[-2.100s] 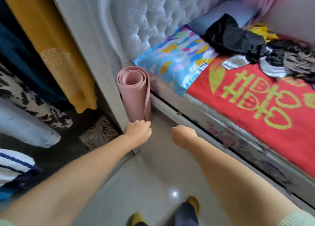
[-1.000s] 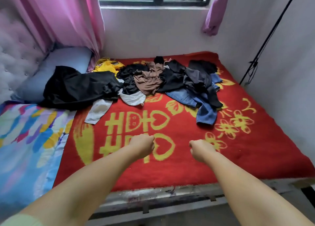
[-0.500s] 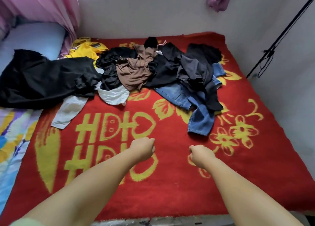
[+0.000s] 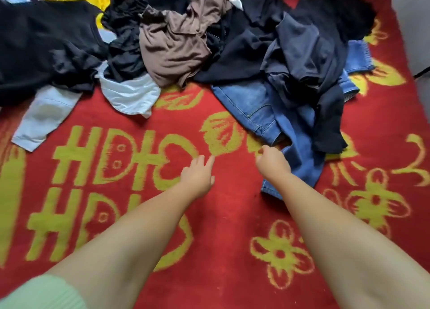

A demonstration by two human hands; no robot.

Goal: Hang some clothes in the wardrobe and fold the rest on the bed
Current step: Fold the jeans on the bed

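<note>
Clothes [image 4: 176, 41] lie beyond both hands [image 4: 197, 176], jeans [image 4: 267, 108] nearest.

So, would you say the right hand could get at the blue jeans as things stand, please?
Probably yes: the right hand is already at the near edge of the blue jeans, and nothing lies between them; only the dark trousers cover the jeans' far part.

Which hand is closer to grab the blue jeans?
The right hand. It hovers at the near edge of the blue jeans, fingers curled and empty. The left hand is open over bare red blanket, farther from them.
</note>
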